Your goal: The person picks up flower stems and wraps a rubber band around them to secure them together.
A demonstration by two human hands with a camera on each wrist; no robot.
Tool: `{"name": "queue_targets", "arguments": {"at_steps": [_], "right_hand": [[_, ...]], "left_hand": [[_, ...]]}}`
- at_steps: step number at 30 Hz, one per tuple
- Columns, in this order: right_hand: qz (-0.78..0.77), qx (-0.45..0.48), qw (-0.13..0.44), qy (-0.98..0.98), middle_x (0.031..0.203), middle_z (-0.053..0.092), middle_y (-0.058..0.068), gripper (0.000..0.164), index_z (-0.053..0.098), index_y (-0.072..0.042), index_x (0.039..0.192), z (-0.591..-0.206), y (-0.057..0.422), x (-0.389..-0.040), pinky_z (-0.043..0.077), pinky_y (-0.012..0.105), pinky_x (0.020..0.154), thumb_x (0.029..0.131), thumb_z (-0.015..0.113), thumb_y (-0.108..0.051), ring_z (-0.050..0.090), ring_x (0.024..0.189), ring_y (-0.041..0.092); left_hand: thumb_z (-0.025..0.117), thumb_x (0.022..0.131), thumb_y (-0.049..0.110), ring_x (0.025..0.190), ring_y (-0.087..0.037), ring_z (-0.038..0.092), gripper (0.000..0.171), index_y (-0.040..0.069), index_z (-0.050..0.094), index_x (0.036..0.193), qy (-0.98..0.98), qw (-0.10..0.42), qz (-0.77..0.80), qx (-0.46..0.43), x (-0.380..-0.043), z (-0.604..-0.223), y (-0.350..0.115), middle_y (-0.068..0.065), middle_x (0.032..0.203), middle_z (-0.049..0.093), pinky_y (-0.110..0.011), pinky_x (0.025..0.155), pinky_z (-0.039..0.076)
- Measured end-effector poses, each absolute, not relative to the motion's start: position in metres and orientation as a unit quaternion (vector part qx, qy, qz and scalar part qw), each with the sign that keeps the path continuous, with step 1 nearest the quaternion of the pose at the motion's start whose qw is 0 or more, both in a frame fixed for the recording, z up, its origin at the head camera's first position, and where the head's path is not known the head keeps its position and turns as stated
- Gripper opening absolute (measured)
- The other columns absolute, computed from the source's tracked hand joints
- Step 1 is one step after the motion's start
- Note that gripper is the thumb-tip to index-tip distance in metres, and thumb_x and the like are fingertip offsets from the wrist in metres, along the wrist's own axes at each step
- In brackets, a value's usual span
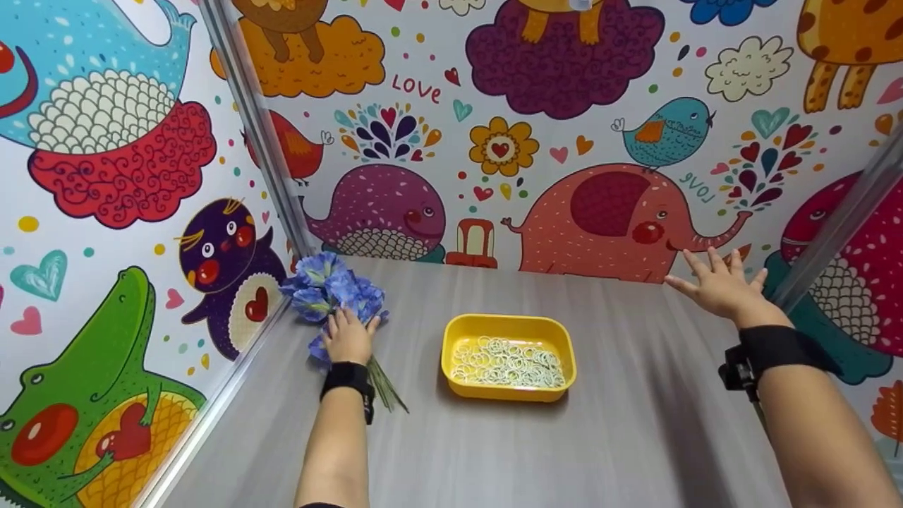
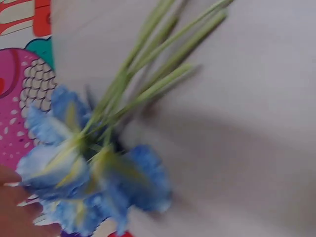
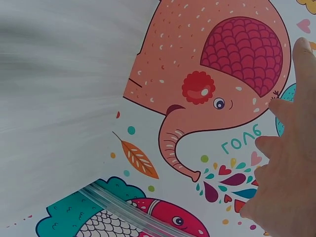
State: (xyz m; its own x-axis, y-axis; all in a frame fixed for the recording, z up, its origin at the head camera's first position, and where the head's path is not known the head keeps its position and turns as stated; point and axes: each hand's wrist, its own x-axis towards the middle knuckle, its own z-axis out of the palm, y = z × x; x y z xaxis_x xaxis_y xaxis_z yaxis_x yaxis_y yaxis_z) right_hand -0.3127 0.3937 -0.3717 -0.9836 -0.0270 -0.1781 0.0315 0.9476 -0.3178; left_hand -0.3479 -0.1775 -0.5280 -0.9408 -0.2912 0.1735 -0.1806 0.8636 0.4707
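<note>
One left hand (image 1: 349,343), head view, fingers loosely spread, covers part of a blue-petalled, green-stemmed flower bunch (image 1: 315,282) on the grey table (image 1: 600,444), left of a yellow rectangular tub (image 1: 508,394) of pale rings (image 1: 509,363); the right hand (image 1: 726,291) splays wide. Left wrist: fingers beside blooms, contact unclear. Right wrist: fingers spread before a cartoon-printed wall (image 3: 232,59).

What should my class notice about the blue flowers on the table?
The blue flowers form a bunch with ruffled, yellow-streaked petals and thin green stems; they look artificial. They lie on the table, petals toward the back, stems toward the viewer. The left grip is over the petals; how firmly it touches is unclear.
</note>
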Motion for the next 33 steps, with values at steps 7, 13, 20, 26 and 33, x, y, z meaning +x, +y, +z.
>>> {"name": "queue_targets", "arguments": {"at_steps": [7, 13, 20, 26, 33], "right_hand": [[-0.167, 0.005, 0.093, 0.982, 0.151, -0.012, 0.037, 0.102, 0.004, -0.006, 0.153, -0.377, 0.395, -0.313, -0.026, 0.076, 0.091, 0.087, 0.034, -0.078, -0.027, 0.133, 0.057], [-0.174, 0.006, 0.093, 0.98, 0.151, -0.01, 0.037, 0.099, 0.006, -0.005, 0.153, -0.379, 0.395, -0.311, -0.027, 0.076, 0.091, 0.089, 0.036, -0.075, -0.026, 0.134, 0.057], [-0.177, 0.007, 0.095, 0.98, 0.151, -0.01, 0.037, 0.098, 0.008, -0.004, 0.153, -0.378, 0.394, -0.311, -0.028, 0.075, 0.09, 0.089, 0.036, -0.074, -0.027, 0.133, 0.057], [-0.165, 0.006, 0.093, 0.982, 0.151, -0.007, 0.038, 0.097, 0.011, -0.004, 0.152, -0.378, 0.395, -0.312, -0.026, 0.076, 0.092, 0.09, 0.035, -0.073, -0.026, 0.134, 0.057], [-0.16, 0.007, 0.094, 0.983, 0.15, -0.007, 0.039, 0.098, 0.013, -0.003, 0.152, -0.378, 0.397, -0.311, -0.025, 0.076, 0.091, 0.089, 0.034, -0.075, -0.027, 0.133, 0.057]], "left_hand": [[0.068, 0.089, 0.031, 0.137, -0.044, 0.034, 0.06, -0.007, 0.051, 0.132, -0.911, 0.33, -0.207, 0.133, -0.344, -0.568, -0.164, -0.028, 0.146, 0.039, -0.064, 0.107, 0.031], [0.076, 0.081, 0.017, 0.125, -0.044, 0.045, 0.05, -0.007, 0.058, 0.122, -0.885, 0.408, -0.191, 0.121, -0.337, -0.593, -0.158, -0.027, 0.134, 0.048, -0.06, 0.1, 0.039], [0.076, 0.082, 0.015, 0.113, -0.045, 0.049, 0.041, -0.006, 0.059, 0.113, -0.872, 0.418, -0.199, 0.16, -0.33, -0.605, -0.152, -0.027, 0.123, 0.05, -0.057, 0.091, 0.043], [0.072, 0.086, 0.022, 0.097, -0.044, 0.054, 0.044, -0.01, 0.051, 0.108, -0.88, 0.324, -0.234, 0.257, -0.331, -0.603, -0.15, -0.028, 0.106, 0.052, -0.053, 0.076, 0.049], [0.061, 0.095, 0.031, 0.102, -0.051, 0.055, 0.061, -0.019, 0.039, 0.12, -0.873, 0.139, -0.345, 0.315, -0.337, -0.583, -0.152, -0.036, 0.114, 0.049, -0.057, 0.079, 0.051]]}}
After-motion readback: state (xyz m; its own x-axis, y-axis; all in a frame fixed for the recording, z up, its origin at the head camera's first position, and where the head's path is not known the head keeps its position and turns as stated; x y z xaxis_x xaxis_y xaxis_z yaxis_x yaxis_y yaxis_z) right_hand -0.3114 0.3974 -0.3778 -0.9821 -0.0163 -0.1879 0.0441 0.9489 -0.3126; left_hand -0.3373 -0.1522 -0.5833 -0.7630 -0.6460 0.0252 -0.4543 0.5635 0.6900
